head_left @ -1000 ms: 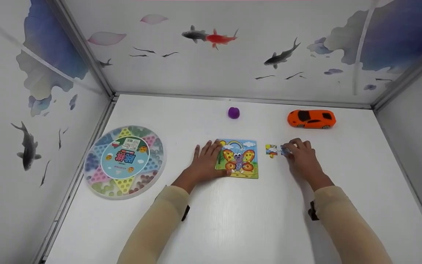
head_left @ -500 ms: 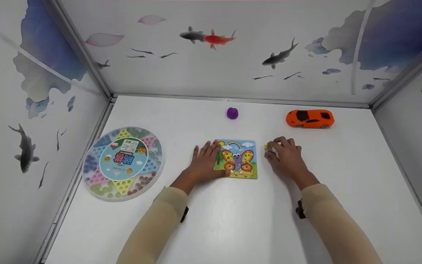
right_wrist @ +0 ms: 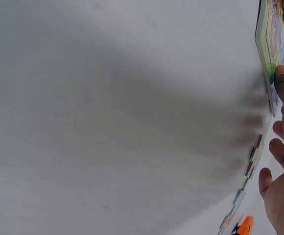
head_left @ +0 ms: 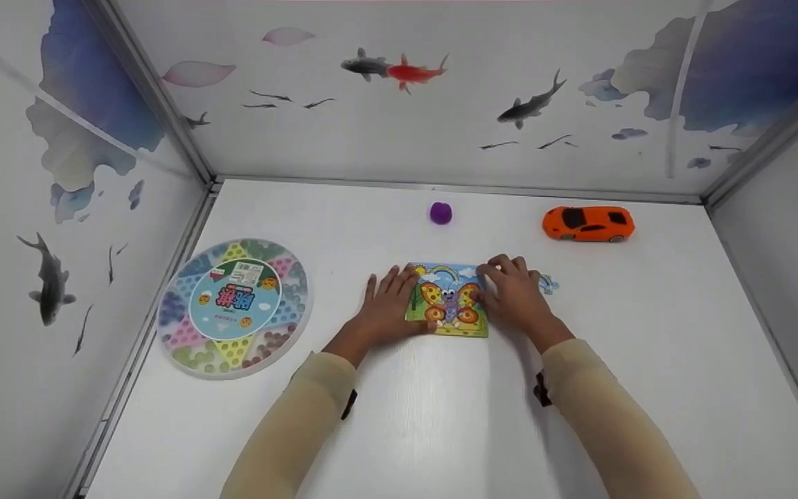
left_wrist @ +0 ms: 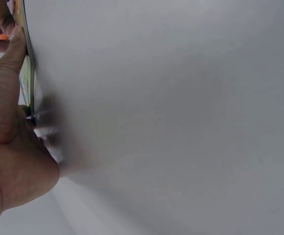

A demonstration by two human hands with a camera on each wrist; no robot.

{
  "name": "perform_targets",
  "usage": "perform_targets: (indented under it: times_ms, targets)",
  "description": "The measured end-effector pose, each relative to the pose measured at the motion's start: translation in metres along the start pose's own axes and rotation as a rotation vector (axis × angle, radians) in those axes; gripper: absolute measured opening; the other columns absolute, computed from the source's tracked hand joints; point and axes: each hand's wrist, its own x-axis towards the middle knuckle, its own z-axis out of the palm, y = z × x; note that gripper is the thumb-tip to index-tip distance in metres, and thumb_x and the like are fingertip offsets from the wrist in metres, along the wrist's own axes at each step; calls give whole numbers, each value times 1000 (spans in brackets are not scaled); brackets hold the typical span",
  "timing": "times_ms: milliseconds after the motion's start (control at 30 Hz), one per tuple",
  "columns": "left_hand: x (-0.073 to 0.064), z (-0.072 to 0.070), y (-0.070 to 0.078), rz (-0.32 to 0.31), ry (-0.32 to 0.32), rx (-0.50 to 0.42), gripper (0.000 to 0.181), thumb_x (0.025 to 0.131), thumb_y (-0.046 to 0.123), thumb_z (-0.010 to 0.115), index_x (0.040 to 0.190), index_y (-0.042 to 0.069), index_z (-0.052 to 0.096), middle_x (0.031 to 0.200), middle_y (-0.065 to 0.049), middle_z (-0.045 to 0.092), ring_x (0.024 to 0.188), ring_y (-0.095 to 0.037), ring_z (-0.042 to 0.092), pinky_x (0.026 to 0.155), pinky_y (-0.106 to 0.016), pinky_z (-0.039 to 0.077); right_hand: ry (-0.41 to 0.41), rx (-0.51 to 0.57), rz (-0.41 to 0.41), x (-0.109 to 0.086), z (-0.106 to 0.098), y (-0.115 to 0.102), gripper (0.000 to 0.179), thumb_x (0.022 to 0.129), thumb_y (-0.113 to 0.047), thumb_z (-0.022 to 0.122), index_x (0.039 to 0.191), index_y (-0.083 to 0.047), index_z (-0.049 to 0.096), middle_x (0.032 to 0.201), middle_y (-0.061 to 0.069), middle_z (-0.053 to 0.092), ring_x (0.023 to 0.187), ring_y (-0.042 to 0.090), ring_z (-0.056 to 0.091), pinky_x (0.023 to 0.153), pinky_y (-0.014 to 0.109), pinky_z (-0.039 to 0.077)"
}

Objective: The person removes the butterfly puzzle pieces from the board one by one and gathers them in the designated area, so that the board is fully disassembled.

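Observation:
A square jigsaw puzzle (head_left: pixel 449 301) with a butterfly and rainbow picture lies on the white table. My left hand (head_left: pixel 392 305) rests along its left side, fingers spread and fairly straight, the thumb (left_wrist: pixel 15 51) lying over the near edge. At the opposite side, my right hand (head_left: pixel 513 294) has bent fingers near the top right corner. Its thumb (right_wrist: pixel 283 78) presses the puzzle's edge, so the hand holds that side. A loose puzzle piece (head_left: pixel 548 283) shows just beyond the right hand; in the right wrist view more loose pieces (right_wrist: pixel 253 156) lie below the fingers.
A round, clear-lidded game box (head_left: pixel 235 308) with coloured marbles sits at the left. Behind the puzzle is a small purple ball-like thing (head_left: pixel 440 213). An orange toy car (head_left: pixel 588 224) stands at the back right. Printed wall panels (head_left: pixel 440 132) enclose the table.
My right hand has moved left, from over the loose pieces to the puzzle's right side, leaving a blue piece showing behind it. My left hand has stayed at the puzzle's left side.

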Motion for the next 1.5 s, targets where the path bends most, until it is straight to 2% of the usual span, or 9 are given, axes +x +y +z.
perform_targets:
  times_ms: [233,433,800,1000,1233,1500]
  targets:
    - [2,3,-4,11,11,0,110,101,72,65,179,13,16,189,-6,7,176,-33,3,140,-66,-2,15,-25,-7,3,-1,-7,49,103,-33,81,148,-18,67,152,12,59,139,40,48,115,76,42]
    - [3,4,-4,4,-7,-15,110,100,70,66,179,12,15,189,-5,5,176,-33,-1,139,-65,-7,3,-20,12,6,-1,-15,48,104,-34,80,148,-19,68,149,12,59,138,40,48,115,77,41]
    - [1,2,-3,10,10,16,109,100,72,65,179,13,17,189,-5,7,176,-33,3,140,-66,-1,-21,-80,16,13,-3,-33,49,104,-32,79,150,-21,67,148,10,59,138,40,47,116,77,42]
    - [0,1,-1,7,6,17,110,100,72,65,179,13,17,189,-6,8,176,-33,3,140,-65,-1,-68,-91,20,16,-4,-42,50,106,-27,76,154,-23,64,147,10,58,137,39,46,117,78,41]
    - [2,0,-1,6,10,30,110,100,74,65,179,13,18,189,-5,7,176,-32,2,140,-65,0,-103,-142,-1,20,-4,-45,56,105,-22,77,157,-23,57,148,12,54,138,40,45,114,77,43]
    - [3,2,-1,-4,2,26,110,100,73,64,179,14,16,189,-4,6,176,-31,1,140,-65,-2,-118,-144,1,22,-4,-46,57,105,-20,75,158,-22,54,152,14,52,139,41,43,116,78,42]
